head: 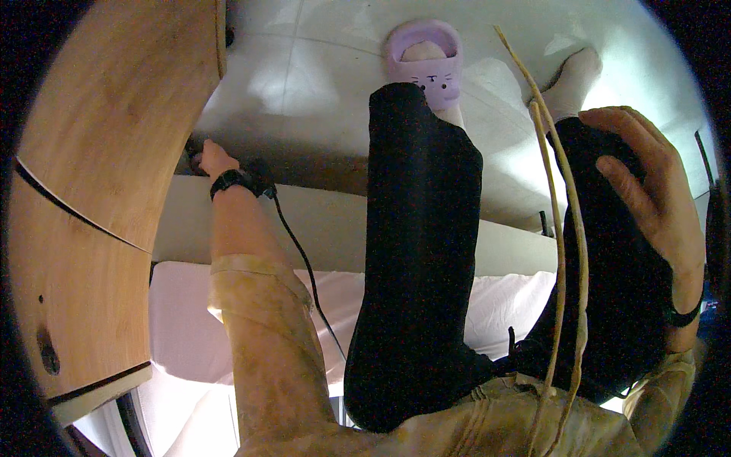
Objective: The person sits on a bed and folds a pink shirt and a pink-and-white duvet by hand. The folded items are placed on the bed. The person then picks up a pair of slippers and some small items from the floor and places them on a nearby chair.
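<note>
My left hand (214,160) reaches down to the dark gap beside the wooden furniture and touches or grips a dark object (196,155), too shadowed to make out. A black band sits on that wrist, and a black cable (297,234) runs close by it. My right hand (657,177) rests on my right leg in black trousers (611,257), fingers spread and holding nothing. One foot wears a lilac slipper (425,68) with an animal face; the other foot (577,74) shows a light sock. Two pale cords (574,228) hang from my tan top (457,428).
Wood-grain furniture (108,160) fills the left side. Below my legs runs a pale bed or bench edge (320,223) with pink fabric (188,320) on it. The light tiled floor (320,57) stretches ahead, with shadow along the base.
</note>
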### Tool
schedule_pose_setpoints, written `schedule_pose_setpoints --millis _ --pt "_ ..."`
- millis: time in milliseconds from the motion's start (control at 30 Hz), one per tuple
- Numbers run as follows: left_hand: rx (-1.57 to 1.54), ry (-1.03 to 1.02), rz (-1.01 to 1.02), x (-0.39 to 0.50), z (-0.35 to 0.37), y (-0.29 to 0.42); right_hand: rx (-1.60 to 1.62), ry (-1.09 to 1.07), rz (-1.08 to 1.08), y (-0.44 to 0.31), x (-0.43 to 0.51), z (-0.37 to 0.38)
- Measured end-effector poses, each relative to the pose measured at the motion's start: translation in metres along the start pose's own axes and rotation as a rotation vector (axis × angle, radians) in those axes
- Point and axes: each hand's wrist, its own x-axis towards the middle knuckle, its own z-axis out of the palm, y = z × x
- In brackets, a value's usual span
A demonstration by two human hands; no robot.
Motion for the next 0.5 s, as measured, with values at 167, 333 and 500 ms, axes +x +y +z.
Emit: schedule_pose_setpoints --millis 167,333,500 --pt "-0.131 -0.023 -0.076 -0.018 -0.002 0.019 -0.058 -0.014 -0.017 -0.005 0.003 0.008" --pt "-0.432 -0.011 -0.154 -0.007 -0.002 0.016 -0.094 -0.026 -0.007 -0.003 0.007 0.01" --pt "-0.007 -0.207 -0.092 -0.007 -0.001 0.013 -0.109 -0.015 0.002 -0.004 0.01 0.013"
